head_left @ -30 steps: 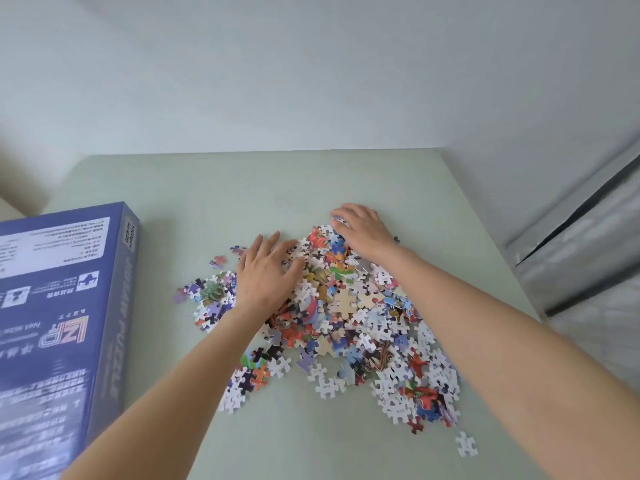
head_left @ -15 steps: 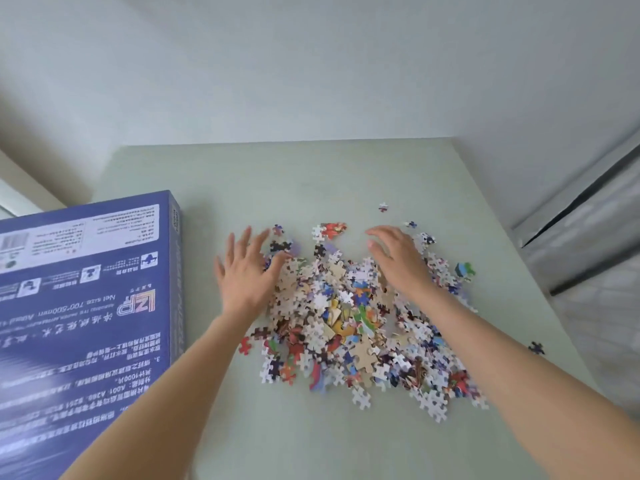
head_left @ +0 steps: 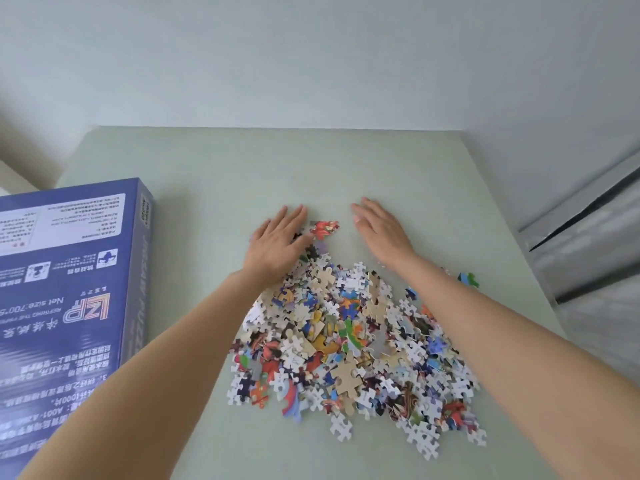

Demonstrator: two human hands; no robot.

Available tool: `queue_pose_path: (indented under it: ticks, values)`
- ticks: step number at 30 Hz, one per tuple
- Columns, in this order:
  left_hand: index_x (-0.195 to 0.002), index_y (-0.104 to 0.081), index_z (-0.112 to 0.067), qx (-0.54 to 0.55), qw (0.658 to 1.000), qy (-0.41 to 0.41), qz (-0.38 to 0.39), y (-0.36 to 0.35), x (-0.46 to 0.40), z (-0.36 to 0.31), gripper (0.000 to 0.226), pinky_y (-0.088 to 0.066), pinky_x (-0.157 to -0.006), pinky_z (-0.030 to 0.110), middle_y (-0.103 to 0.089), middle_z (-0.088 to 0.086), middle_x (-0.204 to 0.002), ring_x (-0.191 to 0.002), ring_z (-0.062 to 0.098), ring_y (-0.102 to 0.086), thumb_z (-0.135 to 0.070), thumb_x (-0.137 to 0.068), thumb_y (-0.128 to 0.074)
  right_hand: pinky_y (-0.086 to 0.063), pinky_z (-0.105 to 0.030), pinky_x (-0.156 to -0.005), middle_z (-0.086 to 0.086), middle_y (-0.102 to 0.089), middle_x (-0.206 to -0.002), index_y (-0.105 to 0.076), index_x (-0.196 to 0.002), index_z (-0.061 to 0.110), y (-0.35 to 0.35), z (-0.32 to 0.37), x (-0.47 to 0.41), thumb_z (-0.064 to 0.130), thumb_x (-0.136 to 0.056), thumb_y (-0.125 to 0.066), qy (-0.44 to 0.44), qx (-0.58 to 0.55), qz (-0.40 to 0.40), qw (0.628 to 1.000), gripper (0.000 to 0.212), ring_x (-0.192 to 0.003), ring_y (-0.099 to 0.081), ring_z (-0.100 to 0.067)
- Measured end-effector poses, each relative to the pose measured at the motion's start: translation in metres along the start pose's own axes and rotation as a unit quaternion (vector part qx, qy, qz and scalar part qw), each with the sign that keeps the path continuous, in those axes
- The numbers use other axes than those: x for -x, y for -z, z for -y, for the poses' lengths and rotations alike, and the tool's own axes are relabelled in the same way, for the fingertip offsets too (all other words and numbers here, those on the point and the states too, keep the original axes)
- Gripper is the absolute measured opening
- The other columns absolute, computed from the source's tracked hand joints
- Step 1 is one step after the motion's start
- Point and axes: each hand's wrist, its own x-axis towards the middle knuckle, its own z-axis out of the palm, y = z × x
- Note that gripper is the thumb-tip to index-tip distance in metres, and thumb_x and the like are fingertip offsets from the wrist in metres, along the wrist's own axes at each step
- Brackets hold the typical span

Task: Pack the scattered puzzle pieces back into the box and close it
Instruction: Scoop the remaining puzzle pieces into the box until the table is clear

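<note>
Puzzle pieces (head_left: 349,344) lie in a loose heap on the pale green table (head_left: 346,168), between the two forearms and extending toward the near right edge. The blue box (head_left: 65,306) rests at the left side of the table, well apart from the heap, with a printed panel facing up; whether it is open cannot be determined from this view.

Left hand (head_left: 273,240): flat, fingers extended, palm down at the far left margin of the heap, grasping nothing. Right hand (head_left: 381,230): flat, fingers extended, palm down on bare table just beyond the heap, grasping nothing.

Probable step: raking the pieces toward the body. No piece appears packed.

Hazards:
- A red piece (head_left: 323,228) sits in the gap between the hands; a sweep may pass it by
- A green piece (head_left: 469,280) lies outside the right forearm, near the table's right edge; forearm contact could push it off
- A fast pull may drive the near pieces over the front edge
</note>
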Motion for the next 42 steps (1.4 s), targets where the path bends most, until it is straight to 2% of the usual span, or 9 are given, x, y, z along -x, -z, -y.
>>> queue_pose_path:
  ticks: [8,14,18,24,29,34,37,40,42]
  values:
    - [-0.143,-0.036,-0.025,0.133,0.990,-0.048,0.015,-0.015,0.063,-0.034,0.044,-0.011,-0.114,0.027,-0.032,-0.005,-0.151,-0.141,0.009,-0.021,-0.023,-0.099,-0.037,-0.022,-0.026,-0.114,0.004,-0.041,-0.145,-0.045,-0.137,0.014,-0.017,0.031,0.082,0.020,-0.102,-0.031,0.057,-0.112,0.017,0.992,0.038,-0.134,-0.034,-0.009]
    - [-0.123,-0.058,-0.021,0.203,0.976,-0.061,0.058,-0.019,0.130,-0.052,0.035,-0.034,-0.096,0.027,-0.057,-0.001,-0.129,-0.118,0.014,-0.049,-0.031,-0.096,-0.038,-0.035,-0.005,-0.089,0.001,-0.063,-0.123,-0.063,-0.119,0.014,-0.008,0.030,0.165,0.021,-0.099,-0.041,-0.003,-0.178,-0.056,0.982,0.031,-0.113,-0.055,-0.007]
    - [-0.128,-0.053,-0.019,0.194,0.977,-0.057,0.064,-0.024,0.134,-0.069,0.034,-0.037,-0.091,0.026,-0.053,0.000,-0.130,-0.107,0.013,-0.053,-0.029,-0.098,-0.039,-0.025,-0.022,-0.107,0.001,-0.050,-0.138,-0.056,-0.127,0.016,0.008,0.001,0.180,0.025,-0.099,-0.039,-0.073,-0.119,-0.152,0.979,0.034,-0.130,-0.041,-0.013]
    - [-0.142,-0.034,-0.030,0.042,0.995,-0.080,0.042,-0.043,0.104,-0.082,0.051,-0.023,-0.113,0.044,-0.028,-0.008,-0.152,-0.139,0.017,-0.024,-0.046,-0.094,-0.041,0.002,-0.040,-0.117,-0.002,-0.001,-0.158,-0.012,-0.149,0.033,0.019,-0.050,0.149,0.051,-0.098,-0.022,-0.216,-0.034,-0.072,0.973,0.055,-0.145,0.006,-0.027]
    - [-0.141,-0.033,-0.031,0.035,0.995,-0.087,0.033,-0.048,0.102,-0.079,0.050,-0.020,-0.113,0.040,-0.033,-0.009,-0.149,-0.140,0.015,-0.022,-0.040,-0.094,-0.044,0.000,-0.036,-0.117,0.000,-0.011,-0.158,-0.027,-0.146,0.029,0.014,-0.043,0.122,0.040,-0.101,-0.020,-0.120,-0.024,-0.035,0.992,0.046,-0.146,-0.002,-0.021]
    - [-0.139,-0.038,-0.025,0.068,0.996,-0.062,0.004,-0.046,0.114,-0.093,0.051,-0.031,-0.108,0.040,-0.045,-0.001,-0.140,-0.132,0.019,-0.036,-0.032,-0.089,-0.049,-0.019,-0.029,-0.112,0.001,-0.030,-0.151,-0.041,-0.139,0.019,0.009,-0.013,0.163,0.030,-0.102,-0.024,-0.040,-0.073,0.015,0.996,0.042,-0.140,-0.025,-0.017]
    - [-0.137,-0.041,-0.029,0.034,0.996,-0.080,0.010,-0.049,0.125,-0.105,0.051,-0.029,-0.108,0.042,-0.047,-0.003,-0.139,-0.130,0.021,-0.037,-0.042,-0.088,-0.042,-0.023,-0.019,-0.105,0.004,-0.043,-0.144,-0.047,-0.135,0.021,0.012,-0.014,0.203,0.030,-0.101,-0.030,-0.026,-0.113,-0.027,0.993,0.039,-0.134,-0.036,-0.011]
    - [-0.135,-0.042,-0.031,-0.032,0.996,-0.088,0.016,-0.055,0.132,-0.115,0.056,-0.023,-0.109,0.043,-0.044,-0.006,-0.141,-0.132,0.020,-0.033,-0.053,-0.085,-0.033,-0.012,-0.032,-0.116,0.003,-0.035,-0.149,-0.045,-0.137,0.025,0.016,-0.043,0.230,0.032,-0.100,-0.033,-0.098,-0.047,-0.164,0.981,0.039,-0.141,-0.024,-0.014]
    - [-0.135,-0.042,-0.031,-0.046,0.995,-0.088,0.007,-0.059,0.135,-0.121,0.051,-0.020,-0.110,0.042,-0.044,-0.006,-0.141,-0.133,0.020,-0.033,-0.053,-0.089,-0.037,-0.004,-0.039,-0.118,-0.002,-0.023,-0.155,-0.036,-0.143,0.026,0.017,-0.066,0.243,0.036,-0.100,-0.030,-0.216,-0.021,-0.180,0.959,0.044,-0.145,-0.011,-0.022]
